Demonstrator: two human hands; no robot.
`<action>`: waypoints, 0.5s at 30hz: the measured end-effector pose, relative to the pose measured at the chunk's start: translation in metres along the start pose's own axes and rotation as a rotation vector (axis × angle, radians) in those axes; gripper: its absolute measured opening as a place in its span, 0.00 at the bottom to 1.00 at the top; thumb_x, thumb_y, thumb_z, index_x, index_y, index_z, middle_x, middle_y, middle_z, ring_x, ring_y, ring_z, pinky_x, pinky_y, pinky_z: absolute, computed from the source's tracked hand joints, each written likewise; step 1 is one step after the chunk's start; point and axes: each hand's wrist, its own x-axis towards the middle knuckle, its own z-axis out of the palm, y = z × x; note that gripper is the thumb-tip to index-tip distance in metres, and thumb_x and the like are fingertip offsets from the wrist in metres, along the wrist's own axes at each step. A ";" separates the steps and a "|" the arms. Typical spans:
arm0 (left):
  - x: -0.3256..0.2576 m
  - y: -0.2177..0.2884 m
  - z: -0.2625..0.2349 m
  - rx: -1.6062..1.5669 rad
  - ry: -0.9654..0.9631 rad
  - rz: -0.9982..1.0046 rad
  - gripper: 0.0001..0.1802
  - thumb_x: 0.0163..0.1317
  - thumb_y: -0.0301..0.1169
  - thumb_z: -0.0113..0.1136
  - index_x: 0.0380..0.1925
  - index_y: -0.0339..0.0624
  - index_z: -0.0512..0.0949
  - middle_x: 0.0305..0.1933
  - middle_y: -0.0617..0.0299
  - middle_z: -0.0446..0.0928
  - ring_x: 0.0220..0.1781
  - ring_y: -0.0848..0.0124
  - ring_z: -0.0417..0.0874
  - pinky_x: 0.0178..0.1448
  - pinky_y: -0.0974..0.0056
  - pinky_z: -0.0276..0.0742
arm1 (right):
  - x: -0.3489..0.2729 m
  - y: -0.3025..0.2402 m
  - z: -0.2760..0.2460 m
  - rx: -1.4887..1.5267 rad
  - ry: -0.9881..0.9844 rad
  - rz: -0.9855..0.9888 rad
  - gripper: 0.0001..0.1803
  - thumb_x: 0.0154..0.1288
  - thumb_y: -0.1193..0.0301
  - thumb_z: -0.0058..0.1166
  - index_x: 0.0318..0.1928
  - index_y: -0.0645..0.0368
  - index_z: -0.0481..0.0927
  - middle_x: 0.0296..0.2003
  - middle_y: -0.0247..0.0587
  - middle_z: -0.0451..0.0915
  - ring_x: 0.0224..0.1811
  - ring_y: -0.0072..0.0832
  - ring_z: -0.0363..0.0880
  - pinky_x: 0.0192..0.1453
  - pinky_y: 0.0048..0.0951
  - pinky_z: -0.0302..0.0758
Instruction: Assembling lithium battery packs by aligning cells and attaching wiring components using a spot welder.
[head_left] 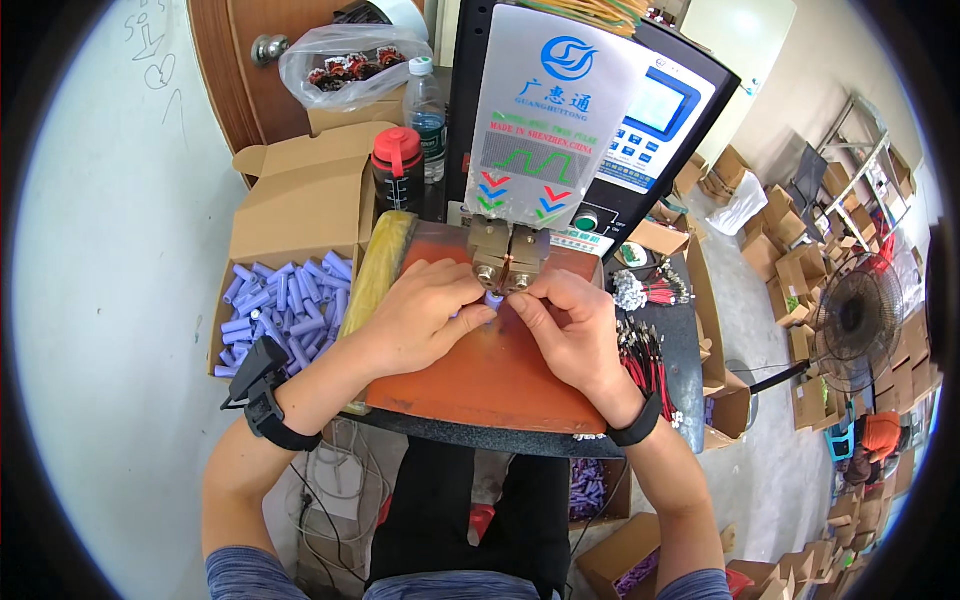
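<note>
Both my hands meet under the metal electrode head (508, 258) of a spot welding machine. My left hand (420, 315) is closed on a purple cylindrical battery cell (494, 300), whose end sits just below the electrodes. Most of the cell is hidden by my fingers. My right hand (575, 325) pinches close beside the cell at the electrode tips; whatever lies between its thumb and forefinger is too small to make out. Beneath both hands lies an orange-brown mat (470, 375) on the dark table.
An open carton (285, 205) of purple cells stands left, beside a yellow wrapped bundle (380, 265). Red and black wire leads (648, 365) lie right. A red-lidded bottle (398, 170) and water bottle (425, 120) stand behind. Further right are a fan (858, 320) and many cartons.
</note>
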 end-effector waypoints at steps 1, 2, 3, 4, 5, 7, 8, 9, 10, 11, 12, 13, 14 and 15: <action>0.000 0.000 0.000 0.001 0.001 0.001 0.11 0.64 0.36 0.55 0.33 0.39 0.76 0.35 0.56 0.74 0.42 0.57 0.73 0.47 0.56 0.64 | 0.001 -0.001 0.000 0.000 0.001 0.001 0.04 0.57 0.74 0.62 0.31 0.62 0.81 0.30 0.41 0.82 0.31 0.39 0.81 0.36 0.33 0.74; 0.000 0.000 0.001 0.002 0.002 0.003 0.11 0.64 0.36 0.55 0.33 0.39 0.76 0.35 0.56 0.74 0.42 0.57 0.73 0.47 0.56 0.64 | 0.001 -0.001 0.000 -0.036 0.015 -0.033 0.04 0.56 0.74 0.62 0.30 0.61 0.81 0.29 0.40 0.82 0.31 0.39 0.81 0.36 0.34 0.74; 0.000 0.000 0.000 0.004 0.001 0.002 0.11 0.64 0.36 0.55 0.33 0.39 0.76 0.35 0.56 0.74 0.42 0.57 0.73 0.47 0.56 0.64 | 0.002 -0.002 0.001 -0.070 0.030 -0.068 0.04 0.56 0.74 0.62 0.29 0.61 0.81 0.29 0.39 0.82 0.30 0.38 0.80 0.36 0.34 0.74; 0.000 0.001 0.000 0.010 0.007 0.002 0.11 0.64 0.36 0.55 0.33 0.39 0.76 0.35 0.56 0.74 0.42 0.57 0.73 0.47 0.56 0.64 | 0.003 -0.003 0.001 -0.067 0.030 -0.068 0.04 0.56 0.74 0.62 0.29 0.61 0.81 0.29 0.39 0.82 0.30 0.38 0.80 0.36 0.34 0.74; 0.000 0.001 0.000 0.016 0.012 0.003 0.11 0.64 0.36 0.55 0.33 0.39 0.76 0.35 0.56 0.74 0.42 0.57 0.73 0.47 0.56 0.64 | 0.003 -0.003 0.002 -0.070 0.033 -0.081 0.04 0.55 0.74 0.62 0.29 0.61 0.81 0.28 0.39 0.82 0.30 0.38 0.80 0.36 0.34 0.73; 0.000 0.000 0.000 0.016 0.006 0.000 0.11 0.64 0.36 0.55 0.33 0.39 0.76 0.35 0.56 0.74 0.42 0.56 0.73 0.47 0.56 0.64 | 0.004 -0.004 0.001 -0.078 0.037 -0.091 0.04 0.55 0.74 0.62 0.29 0.61 0.81 0.27 0.39 0.82 0.29 0.38 0.80 0.35 0.34 0.73; 0.000 0.000 0.000 0.017 0.000 -0.003 0.11 0.64 0.36 0.55 0.34 0.39 0.76 0.35 0.55 0.74 0.42 0.56 0.73 0.47 0.56 0.64 | 0.004 -0.003 0.000 -0.099 0.036 -0.101 0.04 0.55 0.74 0.62 0.28 0.60 0.81 0.27 0.39 0.82 0.29 0.37 0.80 0.34 0.34 0.72; 0.000 0.000 0.000 0.016 -0.001 -0.003 0.11 0.64 0.36 0.55 0.34 0.39 0.76 0.35 0.55 0.74 0.42 0.56 0.73 0.47 0.56 0.64 | 0.003 -0.003 0.000 -0.118 0.034 -0.112 0.03 0.55 0.74 0.62 0.28 0.60 0.81 0.27 0.38 0.82 0.28 0.37 0.80 0.33 0.34 0.71; 0.000 0.001 0.000 0.013 -0.005 -0.008 0.11 0.64 0.36 0.55 0.34 0.39 0.76 0.35 0.55 0.74 0.42 0.56 0.73 0.47 0.56 0.64 | 0.003 -0.003 0.000 -0.119 0.035 -0.110 0.03 0.55 0.74 0.62 0.28 0.60 0.81 0.27 0.38 0.82 0.28 0.37 0.80 0.33 0.34 0.71; 0.000 0.002 0.000 0.010 -0.009 -0.013 0.11 0.64 0.36 0.55 0.34 0.39 0.76 0.35 0.55 0.74 0.42 0.56 0.73 0.47 0.56 0.64 | 0.003 -0.002 0.000 -0.128 0.034 -0.117 0.03 0.54 0.74 0.62 0.28 0.60 0.81 0.27 0.38 0.82 0.28 0.36 0.79 0.33 0.34 0.71; 0.000 0.002 0.000 0.011 -0.010 -0.014 0.11 0.64 0.36 0.55 0.34 0.39 0.76 0.35 0.55 0.74 0.42 0.56 0.73 0.47 0.56 0.64 | 0.003 -0.002 0.000 -0.134 0.033 -0.127 0.03 0.54 0.74 0.62 0.28 0.60 0.81 0.27 0.38 0.82 0.28 0.36 0.79 0.32 0.34 0.70; 0.000 0.002 0.000 0.011 0.000 -0.009 0.10 0.64 0.36 0.55 0.35 0.39 0.76 0.36 0.55 0.74 0.42 0.56 0.73 0.48 0.56 0.64 | 0.003 -0.002 0.000 -0.133 0.033 -0.127 0.03 0.54 0.74 0.62 0.28 0.60 0.81 0.27 0.38 0.82 0.28 0.36 0.79 0.32 0.34 0.70; 0.000 0.002 0.000 0.012 0.011 -0.004 0.10 0.64 0.35 0.55 0.35 0.39 0.76 0.36 0.54 0.74 0.42 0.55 0.73 0.48 0.56 0.64 | 0.003 -0.002 0.000 -0.132 0.039 -0.140 0.03 0.54 0.74 0.63 0.27 0.59 0.81 0.26 0.38 0.82 0.27 0.36 0.79 0.32 0.34 0.70; -0.001 0.002 0.001 0.009 0.009 -0.004 0.10 0.64 0.35 0.55 0.35 0.39 0.76 0.36 0.54 0.74 0.42 0.55 0.73 0.48 0.56 0.64 | 0.003 -0.002 0.000 -0.133 0.044 -0.150 0.03 0.54 0.74 0.63 0.27 0.59 0.81 0.26 0.38 0.82 0.27 0.36 0.79 0.32 0.34 0.70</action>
